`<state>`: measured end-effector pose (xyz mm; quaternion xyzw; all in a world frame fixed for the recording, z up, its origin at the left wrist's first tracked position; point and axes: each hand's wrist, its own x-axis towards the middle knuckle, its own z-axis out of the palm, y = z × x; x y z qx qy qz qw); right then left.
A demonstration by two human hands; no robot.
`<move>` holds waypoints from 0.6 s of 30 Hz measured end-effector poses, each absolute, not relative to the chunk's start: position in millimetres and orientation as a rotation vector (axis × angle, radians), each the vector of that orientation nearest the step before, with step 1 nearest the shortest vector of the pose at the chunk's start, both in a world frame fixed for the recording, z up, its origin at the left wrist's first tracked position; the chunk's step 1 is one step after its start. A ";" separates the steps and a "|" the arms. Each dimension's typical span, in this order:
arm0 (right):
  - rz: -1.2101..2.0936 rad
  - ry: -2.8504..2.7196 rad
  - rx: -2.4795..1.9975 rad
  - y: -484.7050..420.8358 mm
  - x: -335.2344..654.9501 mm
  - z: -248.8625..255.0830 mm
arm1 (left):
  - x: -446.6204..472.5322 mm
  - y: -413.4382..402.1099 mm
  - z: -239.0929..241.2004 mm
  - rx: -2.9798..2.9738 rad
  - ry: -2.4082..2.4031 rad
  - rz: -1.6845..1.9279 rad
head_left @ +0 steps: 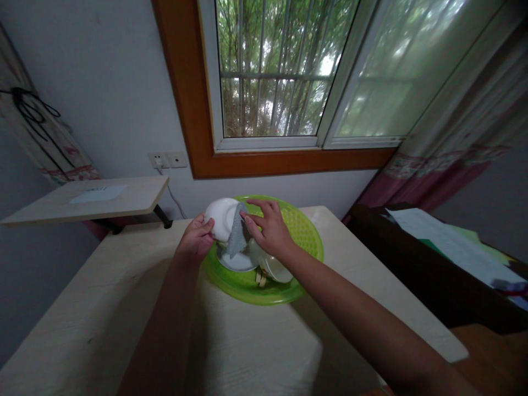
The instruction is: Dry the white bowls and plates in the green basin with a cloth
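Hands (197, 237) (270, 226) at tilted white bowl (220, 218)

white bowl (221, 217), grey cloth (236, 237), lime-green tray (310, 237)

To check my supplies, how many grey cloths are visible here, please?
1: the cloth is against the bowl in the left hand, by the right hand. Others may be hidden.

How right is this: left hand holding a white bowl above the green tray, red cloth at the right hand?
The cloth at the right hand is gray, not red, as the head view shows; the left hand holds the white bowl above the green tray.
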<state>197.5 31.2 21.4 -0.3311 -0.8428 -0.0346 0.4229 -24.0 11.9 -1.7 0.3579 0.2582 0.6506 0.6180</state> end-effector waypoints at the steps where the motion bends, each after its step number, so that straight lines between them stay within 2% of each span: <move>1: -0.078 -2.105 -0.808 31.7 198.7 21.1 | -23.8 12.3 -2.0 0.822 0.594 1.499; 9: -0.054 -2.283 -0.586 24.4 202.5 24.5 | -25.2 11.9 -3.6 0.859 0.591 1.433; 18: -0.102 -2.161 -0.858 27.7 196.9 22.4 | -24.0 8.8 0.5 0.842 0.567 1.466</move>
